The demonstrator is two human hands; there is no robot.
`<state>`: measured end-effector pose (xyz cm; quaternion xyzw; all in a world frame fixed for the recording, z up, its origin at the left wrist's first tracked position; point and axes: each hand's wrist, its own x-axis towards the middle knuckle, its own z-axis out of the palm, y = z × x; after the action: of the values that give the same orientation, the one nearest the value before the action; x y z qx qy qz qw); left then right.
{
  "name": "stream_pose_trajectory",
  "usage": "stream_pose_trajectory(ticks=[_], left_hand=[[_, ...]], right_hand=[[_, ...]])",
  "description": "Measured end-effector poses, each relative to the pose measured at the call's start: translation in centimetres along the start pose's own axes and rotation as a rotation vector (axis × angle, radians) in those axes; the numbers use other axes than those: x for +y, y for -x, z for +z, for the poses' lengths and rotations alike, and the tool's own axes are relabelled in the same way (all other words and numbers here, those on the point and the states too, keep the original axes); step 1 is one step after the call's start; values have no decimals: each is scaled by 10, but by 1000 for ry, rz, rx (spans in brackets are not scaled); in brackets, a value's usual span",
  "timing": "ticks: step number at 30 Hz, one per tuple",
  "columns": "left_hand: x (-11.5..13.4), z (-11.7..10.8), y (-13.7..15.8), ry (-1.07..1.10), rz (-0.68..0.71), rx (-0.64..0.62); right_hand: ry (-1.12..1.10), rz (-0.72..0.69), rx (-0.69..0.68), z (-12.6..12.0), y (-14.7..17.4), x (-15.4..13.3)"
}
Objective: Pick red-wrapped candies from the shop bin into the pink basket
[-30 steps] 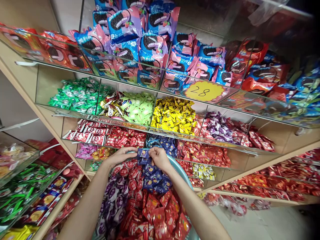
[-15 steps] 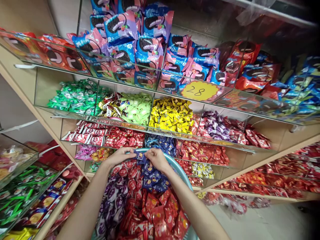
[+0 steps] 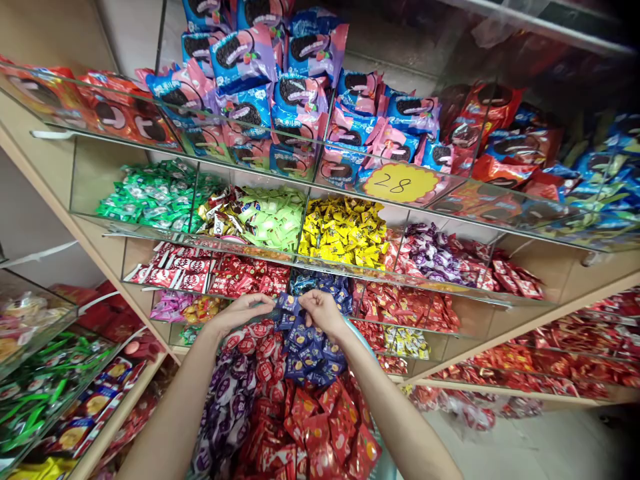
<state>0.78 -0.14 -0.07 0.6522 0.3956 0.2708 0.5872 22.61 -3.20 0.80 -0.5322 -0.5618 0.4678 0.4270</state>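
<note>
A small dark-blue wrapped candy point(image 3: 289, 304) is held up at the far side of a teal basket point(image 3: 367, 339). My right hand point(image 3: 324, 313) pinches its right edge between thumb and fingers. At its left edge are the fingertips of my left hand point(image 3: 240, 315), drawn together in a pinch; the exact contact is hard to see. Below my hands, the basket holds a pile of blue candies point(image 3: 313, 350), red round-wrapped candies point(image 3: 267, 350), purple candies point(image 3: 227, 400) and red packets point(image 3: 313, 427). My forearms hide parts of the basket's sides.
Ahead, tiered shelves with clear dividers hold blue-and-pink cookie packs point(image 3: 245, 57), green candies point(image 3: 150, 190), yellow candies point(image 3: 343, 230) and red packets point(image 3: 405, 307). A yellow tag point(image 3: 400, 182) reads 28. Another candy rack point(image 3: 120, 400) stands at left; tiled floor point(image 3: 540, 433) shows at right.
My right hand and the blue candy have shifted slightly right and up. My left hand has stayed nearly in place, and less of the basket's far rim shows.
</note>
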Motion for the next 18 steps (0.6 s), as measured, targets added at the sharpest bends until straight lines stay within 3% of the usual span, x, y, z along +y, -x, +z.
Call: stream_pose_trajectory(ticks=[8,18], left_hand=[[1,-2,2,-6,-13,-16],[0,-3,-1,-62,-10,-24]], right_hand=[[-47,53,96,-48,17,-5],[-115,135,261,-80,80,25]])
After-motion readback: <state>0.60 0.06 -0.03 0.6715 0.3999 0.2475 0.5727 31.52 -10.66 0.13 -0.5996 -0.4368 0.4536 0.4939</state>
